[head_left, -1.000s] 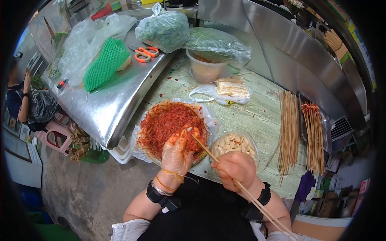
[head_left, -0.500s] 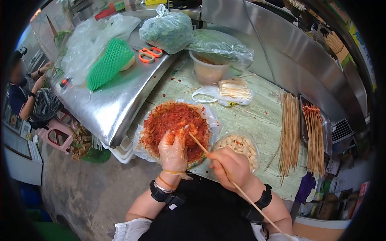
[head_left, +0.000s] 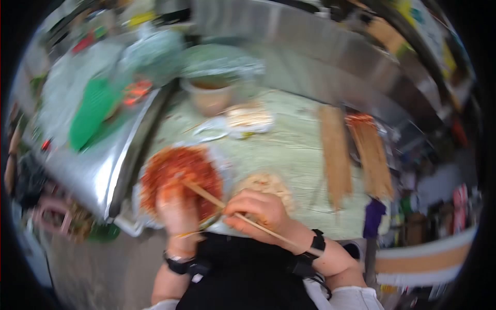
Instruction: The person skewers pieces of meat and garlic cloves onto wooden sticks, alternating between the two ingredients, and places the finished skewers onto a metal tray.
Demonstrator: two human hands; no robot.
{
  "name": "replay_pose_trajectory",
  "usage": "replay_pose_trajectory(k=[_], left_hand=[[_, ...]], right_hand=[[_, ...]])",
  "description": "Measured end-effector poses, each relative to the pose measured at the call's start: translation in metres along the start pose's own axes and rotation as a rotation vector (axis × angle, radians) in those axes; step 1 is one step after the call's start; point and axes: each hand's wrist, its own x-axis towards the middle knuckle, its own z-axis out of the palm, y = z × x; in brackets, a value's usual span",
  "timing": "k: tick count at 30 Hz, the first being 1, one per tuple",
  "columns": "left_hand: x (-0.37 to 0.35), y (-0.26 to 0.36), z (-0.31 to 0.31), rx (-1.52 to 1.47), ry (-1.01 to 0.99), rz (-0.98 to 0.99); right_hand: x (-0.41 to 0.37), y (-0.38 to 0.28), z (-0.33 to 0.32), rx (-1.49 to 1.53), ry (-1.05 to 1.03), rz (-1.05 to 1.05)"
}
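Right hand: clamped on thin bamboo skewer, axis ten-to-four o'clock; tip points at gloved left hand, grip unreadable, over round red-paste bowl.

A green mesh sleeve lies on the steel counter, a plastic tub beyond, loose skewers at right.

Head swung: view blurred, everything on tabletop shifted left in frame. Right hand slid nearer bowl of red mix; skewer lies flatter.
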Motion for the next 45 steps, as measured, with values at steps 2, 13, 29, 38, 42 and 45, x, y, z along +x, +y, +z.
replay_pose_trajectory(k=[2, 13, 29, 38, 42, 45], left_hand=[[0.002, -0.011, -0.006, -0.050, -0.029, -0.083], [0.000, 0.009, 0.001, -0.711, 0.010, -0.461], [-0.001, 0.010, 0.003, -0.647, -0.052, -0.506], [0.000, 0.005, -0.001, -0.673, -0.095, -0.492], [0.001, 0.020, 0.006, -0.723, -0.050, -0.514], [-0.001, 0.010, 0.002, -0.726, -0.034, -0.490]], right_hand=[[-0.020, -0.005, -0.026, 0.266, 0.114, 0.262], [-0.093, 0.097, -0.228, 0.447, 1.185, 0.374], [-0.092, 0.156, -0.226, -0.324, 0.444, 1.057], [-0.093, 0.182, -0.226, -0.786, 0.219, 1.104], [-0.098, 0.172, -0.236, -0.451, 0.382, 1.280], [-0.102, 0.163, -0.239, -0.304, 0.478, 1.224]])
